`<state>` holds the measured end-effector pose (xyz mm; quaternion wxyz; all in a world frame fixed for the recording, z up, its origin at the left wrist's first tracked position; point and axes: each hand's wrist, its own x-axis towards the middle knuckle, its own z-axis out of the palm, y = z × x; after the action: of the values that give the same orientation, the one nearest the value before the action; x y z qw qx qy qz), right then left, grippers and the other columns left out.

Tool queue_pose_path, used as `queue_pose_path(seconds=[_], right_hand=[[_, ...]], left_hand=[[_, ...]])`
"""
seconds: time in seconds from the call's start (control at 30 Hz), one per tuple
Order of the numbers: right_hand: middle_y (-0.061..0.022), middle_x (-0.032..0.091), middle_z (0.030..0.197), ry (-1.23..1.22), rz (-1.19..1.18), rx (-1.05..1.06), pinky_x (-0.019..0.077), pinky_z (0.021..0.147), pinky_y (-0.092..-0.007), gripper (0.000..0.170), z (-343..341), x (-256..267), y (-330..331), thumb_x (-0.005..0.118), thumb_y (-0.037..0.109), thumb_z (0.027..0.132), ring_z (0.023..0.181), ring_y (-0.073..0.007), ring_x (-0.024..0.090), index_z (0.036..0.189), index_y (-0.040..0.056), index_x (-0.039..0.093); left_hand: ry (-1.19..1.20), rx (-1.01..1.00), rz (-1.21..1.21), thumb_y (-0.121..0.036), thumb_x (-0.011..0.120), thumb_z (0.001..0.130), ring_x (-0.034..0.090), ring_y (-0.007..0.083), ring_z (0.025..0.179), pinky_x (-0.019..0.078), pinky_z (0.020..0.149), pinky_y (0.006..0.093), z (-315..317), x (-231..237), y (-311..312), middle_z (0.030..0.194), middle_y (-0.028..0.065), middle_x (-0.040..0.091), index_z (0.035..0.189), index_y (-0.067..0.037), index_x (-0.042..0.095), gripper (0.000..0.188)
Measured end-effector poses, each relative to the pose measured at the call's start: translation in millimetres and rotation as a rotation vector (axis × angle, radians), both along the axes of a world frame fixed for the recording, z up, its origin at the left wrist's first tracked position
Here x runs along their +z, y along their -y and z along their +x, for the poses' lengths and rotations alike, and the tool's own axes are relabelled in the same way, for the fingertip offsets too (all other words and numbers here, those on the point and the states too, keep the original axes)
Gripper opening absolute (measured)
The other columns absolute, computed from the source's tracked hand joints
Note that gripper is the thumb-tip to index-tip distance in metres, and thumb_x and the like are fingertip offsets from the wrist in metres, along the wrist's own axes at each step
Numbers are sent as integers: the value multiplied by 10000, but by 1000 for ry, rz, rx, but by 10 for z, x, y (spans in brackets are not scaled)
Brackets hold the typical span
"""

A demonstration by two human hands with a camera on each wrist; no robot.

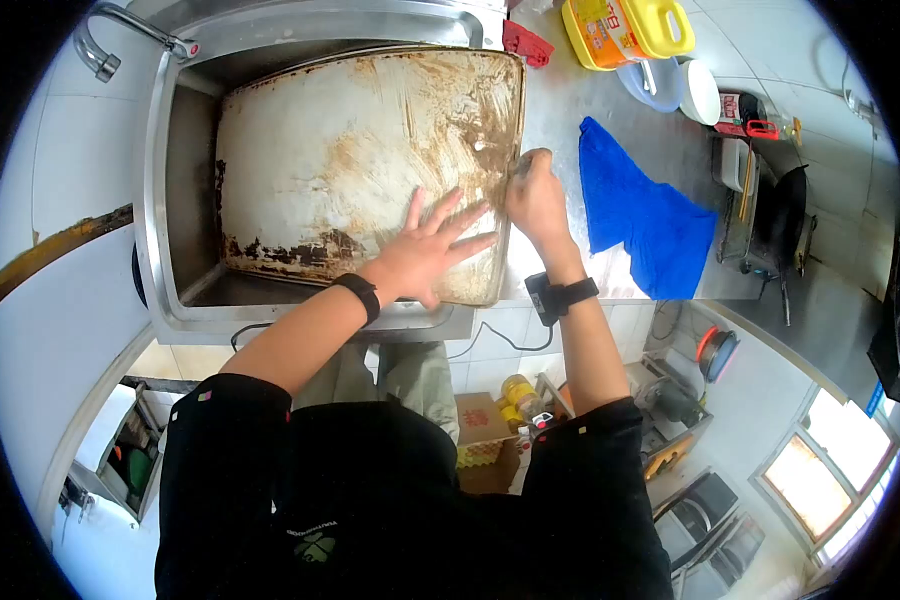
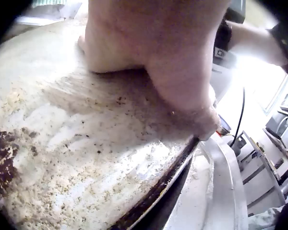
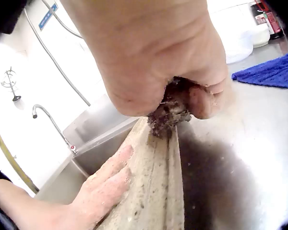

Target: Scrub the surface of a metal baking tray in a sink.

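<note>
A large, stained baking tray (image 1: pixel 320 170) with brown, burnt-on patches lies across the sink, its right end over the metal counter. My left hand (image 1: pixel 430 250) presses on its surface near the front right corner, fingers spread. In my right hand (image 1: pixel 537 200) is a dark, grimy steel wool scourer (image 3: pixel 169 112), gripped between curled fingers and thumb. The scourer sits over the tray's right rim (image 3: pixel 165 172) in the right wrist view. Part of the scourer is hidden inside the palm.
The steel sink (image 1: pixel 185 240) has a tap (image 1: pixel 135 25) at its back left. A blue cloth (image 1: pixel 645 215) lies on the counter right of the tray. Behind it stand a yellow jug (image 1: pixel 625 30), a white bowl (image 1: pixel 700 92) and a red cloth (image 1: pixel 527 44).
</note>
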<state>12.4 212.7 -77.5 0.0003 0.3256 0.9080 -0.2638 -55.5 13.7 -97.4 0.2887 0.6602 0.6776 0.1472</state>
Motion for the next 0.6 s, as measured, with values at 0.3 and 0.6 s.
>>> queue_pose_path(seconds=[0.3,0.6], right_hand=[[-371,598,823,-37,54,109,460,735,-574,282,-660,-255,-681,500,103,859,815,-542,583,1078,-25,377],[-393,583,805,36,-110,143,457,699,-577,283,-100,-145,-298,505,113,882,785,-555,583,1054,-45,345]], left_hand=[[4,21,48,-471,891,354,71,388,1450,67,1065,741,-2,-33,9,1596,70,118,1486,-305,306,1285],[14,34,35,-453,900,347,90,375,1451,65,1083,721,1,-32,9,1594,58,123,1484,-309,308,1291]])
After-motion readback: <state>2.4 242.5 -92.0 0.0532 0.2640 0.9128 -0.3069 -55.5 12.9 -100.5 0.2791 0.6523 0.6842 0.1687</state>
